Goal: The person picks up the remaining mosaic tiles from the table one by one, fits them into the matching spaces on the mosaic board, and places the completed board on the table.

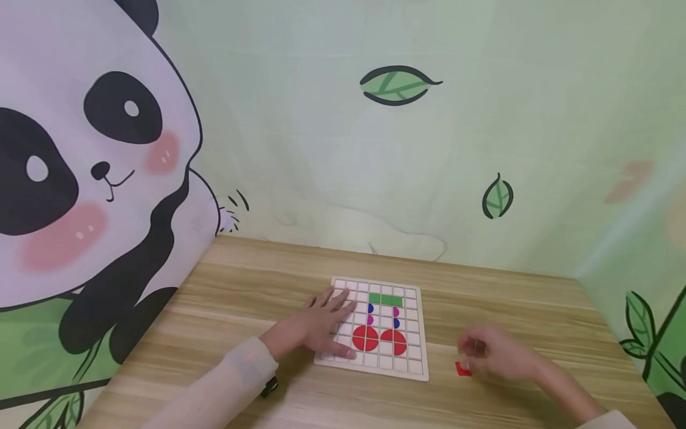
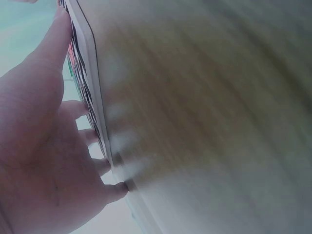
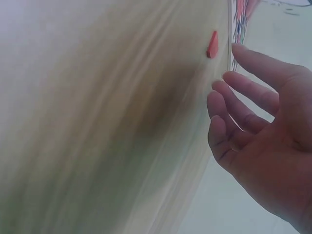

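Observation:
A white grid board (image 1: 386, 362) lies on the wooden table. My left hand (image 1: 323, 325) rests on its left side with the fingers spread, and in the left wrist view the fingertips reach the board's edge. Green squares (image 1: 386, 299), small blue and magenta half-circles, a full red circle (image 1: 365, 338) and a part-round red shape (image 1: 395, 341) sit in the grid. To the right of the board is a loose red piece (image 3: 213, 45), flat on the table. Over it hovers my right hand (image 1: 495, 351), fingers loosely bent, with nothing held in the right wrist view.
The wooden tabletop (image 1: 257, 268) meets a pale green wall (image 1: 300, 119) at the back. A big panda picture (image 1: 177, 149) covers the left side. Close under the left sleeve is a small black object (image 1: 270, 386).

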Motion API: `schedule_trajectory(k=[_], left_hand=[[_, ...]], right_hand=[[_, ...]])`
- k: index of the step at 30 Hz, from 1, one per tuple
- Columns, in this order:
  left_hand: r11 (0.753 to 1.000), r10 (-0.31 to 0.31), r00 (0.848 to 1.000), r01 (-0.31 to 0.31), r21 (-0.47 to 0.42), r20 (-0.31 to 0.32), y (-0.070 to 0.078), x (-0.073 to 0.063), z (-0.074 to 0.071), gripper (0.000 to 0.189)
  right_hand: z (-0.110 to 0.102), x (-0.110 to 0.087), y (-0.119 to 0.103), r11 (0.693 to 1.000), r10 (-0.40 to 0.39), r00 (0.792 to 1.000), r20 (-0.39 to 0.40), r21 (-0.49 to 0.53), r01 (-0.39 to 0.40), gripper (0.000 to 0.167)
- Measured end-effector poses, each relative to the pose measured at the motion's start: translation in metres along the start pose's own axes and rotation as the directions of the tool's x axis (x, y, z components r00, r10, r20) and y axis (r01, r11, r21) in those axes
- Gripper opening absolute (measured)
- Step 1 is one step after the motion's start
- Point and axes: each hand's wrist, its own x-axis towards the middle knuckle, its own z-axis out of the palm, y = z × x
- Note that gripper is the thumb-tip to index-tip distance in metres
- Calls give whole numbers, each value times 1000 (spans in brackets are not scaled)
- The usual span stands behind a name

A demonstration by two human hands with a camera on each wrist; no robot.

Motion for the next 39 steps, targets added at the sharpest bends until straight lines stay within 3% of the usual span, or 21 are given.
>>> schedule_trajectory(k=[7, 32, 39], left_hand=[[1000, -6, 1000, 6, 5, -5, -1, -1, 1, 116], [1000, 3, 1000, -3, 15, -8, 0, -1, -1, 116], [1000, -4, 1000, 4, 16, 0, 0, -2, 1, 116]], right_hand=[[11, -3, -5, 997, 32, 999, 28, -77, -30, 24], [14, -1, -4, 997, 34, 998, 44, 67, -37, 24], [17, 3, -6, 989, 69, 997, 45, 126, -74, 14]])
